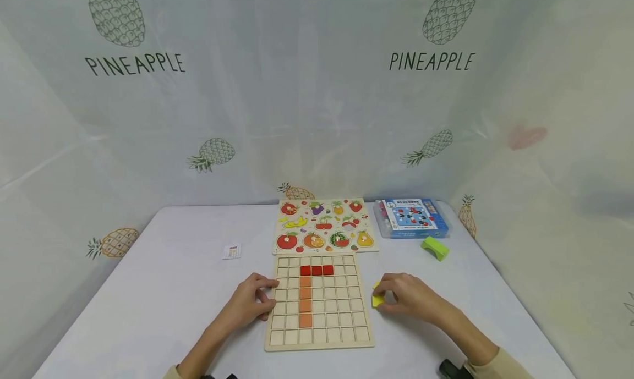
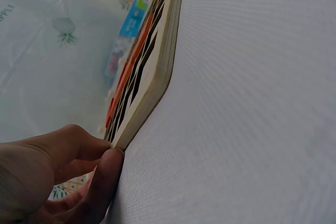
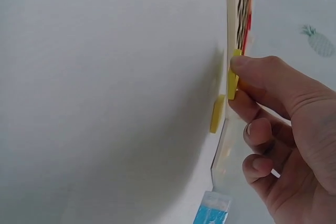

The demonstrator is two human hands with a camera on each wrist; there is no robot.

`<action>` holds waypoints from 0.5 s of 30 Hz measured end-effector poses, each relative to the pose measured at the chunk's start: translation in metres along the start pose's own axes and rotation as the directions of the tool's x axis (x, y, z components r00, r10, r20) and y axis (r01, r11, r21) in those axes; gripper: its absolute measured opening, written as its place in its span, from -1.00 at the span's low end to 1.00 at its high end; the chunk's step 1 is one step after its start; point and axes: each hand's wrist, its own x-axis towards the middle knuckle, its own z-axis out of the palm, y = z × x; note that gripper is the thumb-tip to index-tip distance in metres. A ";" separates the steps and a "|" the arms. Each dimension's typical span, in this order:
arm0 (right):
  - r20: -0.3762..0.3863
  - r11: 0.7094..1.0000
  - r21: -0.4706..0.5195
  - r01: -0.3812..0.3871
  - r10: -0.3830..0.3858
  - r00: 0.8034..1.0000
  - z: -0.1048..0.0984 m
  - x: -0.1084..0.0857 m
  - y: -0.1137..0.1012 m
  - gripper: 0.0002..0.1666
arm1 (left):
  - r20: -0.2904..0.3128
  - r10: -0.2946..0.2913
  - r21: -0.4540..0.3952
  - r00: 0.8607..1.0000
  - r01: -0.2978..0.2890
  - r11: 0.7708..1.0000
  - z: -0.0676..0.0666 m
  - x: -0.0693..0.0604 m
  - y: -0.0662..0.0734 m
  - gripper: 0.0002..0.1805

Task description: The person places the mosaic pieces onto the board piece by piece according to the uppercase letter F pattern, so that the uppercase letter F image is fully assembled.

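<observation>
A light wooden grid board (image 1: pixel 339 336) lies flat, with red tiles (image 1: pixel 317 270) in a short row and orange tiles (image 1: pixel 305 306) in a column below its left end. Beside the board's left edge is my left hand (image 1: pixel 247 301), its thumb and forefinger resting against that edge; the left wrist view shows both fingertips (image 2: pixel 111 156) touching it. To the right of the board my right hand (image 1: pixel 408 296) pinches a yellow tile (image 3: pixel 234 74) between thumb and fingers, raised off the table. Another yellow tile (image 3: pixel 217 114) lies on the table close by, partly covered in the head view.
Behind the grid stands a fruit puzzle board (image 1: pixel 307 230), touching or nearly touching it. A blue boxed set (image 1: pixel 411 218) and a green arched block (image 1: pixel 435 248) sit at the back right. On the left lies a small white packet (image 1: pixel 231 251). A pineapple-print curtain (image 1: pixel 317 104) encloses the table.
</observation>
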 end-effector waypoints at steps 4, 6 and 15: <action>-0.013 1.000 -0.010 0.023 -0.023 1.000 -0.002 0.005 -0.003 -0.79 | 0.001 -0.012 0.008 1.000 0.012 1.000 0.001 0.000 0.000 -0.55; -0.011 1.000 -0.013 0.021 -0.021 1.000 -0.003 0.008 -0.005 -0.78 | 0.000 -0.010 0.007 1.000 0.010 1.000 0.001 0.000 0.000 -0.55; 0.004 0.998 -0.041 0.050 -0.050 0.999 0.000 0.028 -0.016 -0.77 | 0.001 -0.012 0.002 1.000 0.012 1.000 0.001 0.000 0.000 -0.55</action>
